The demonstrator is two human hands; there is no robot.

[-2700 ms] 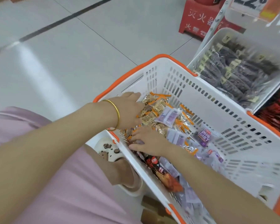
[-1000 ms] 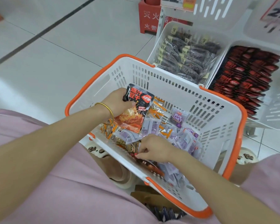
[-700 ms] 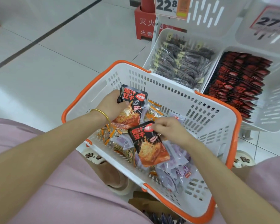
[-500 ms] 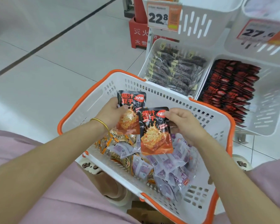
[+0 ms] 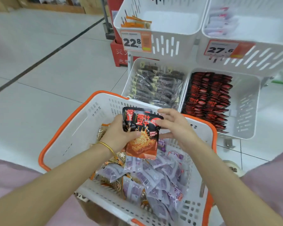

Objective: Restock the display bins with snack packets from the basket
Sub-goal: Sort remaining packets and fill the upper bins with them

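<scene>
Here, left hand (image 5: 117, 134) and right hand (image 5: 175, 128) pinch red packets (image 5: 142, 141) — basket (image 5: 75, 132) beneath holds purple sachets (image 5: 157, 176)

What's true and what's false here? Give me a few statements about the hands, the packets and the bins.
1. The left hand grips red-black packets. True.
2. The right hand is clear of them. False: it pinches their top right corner.
3. The basket holds purple packets. True.
4. The tag on the upper left bin reads 27.6. False: it reads 22.8.
</scene>
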